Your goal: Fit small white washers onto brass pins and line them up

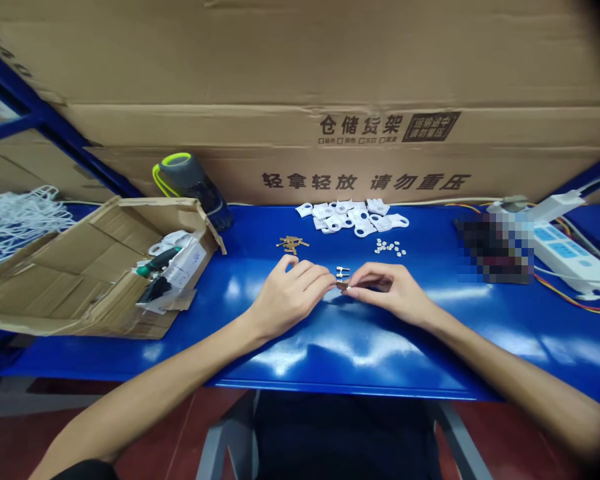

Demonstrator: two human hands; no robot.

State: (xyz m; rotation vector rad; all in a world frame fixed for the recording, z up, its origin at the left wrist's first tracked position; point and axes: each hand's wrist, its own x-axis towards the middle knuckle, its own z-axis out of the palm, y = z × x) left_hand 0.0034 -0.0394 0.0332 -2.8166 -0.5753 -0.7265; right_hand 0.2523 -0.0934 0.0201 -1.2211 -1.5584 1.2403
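My left hand [295, 293] and my right hand [393, 290] meet over the blue table, their fingertips pinched round a small brass-coloured strip [342, 285]. A tiny white piece seems to sit at its right end, by my right fingertips. Just beyond lie a couple of small metal-and-white parts [343, 272], side by side. Behind my left hand is a loose pile of brass strips [291, 244]. Small white pieces [390, 247] are scattered behind my right hand. Farther back, white plastic plates with round holes [353, 217] lie heaped.
An open cardboard box [55, 283] on the left holds a green-and-black screwdriver [157, 262]. A dark bottle [195, 190] stands behind it, with white cords [23, 223] farther left. To the right is a power strip [575, 257] with cables. Large cardboard [230, 153] backs the blue table [305, 363].
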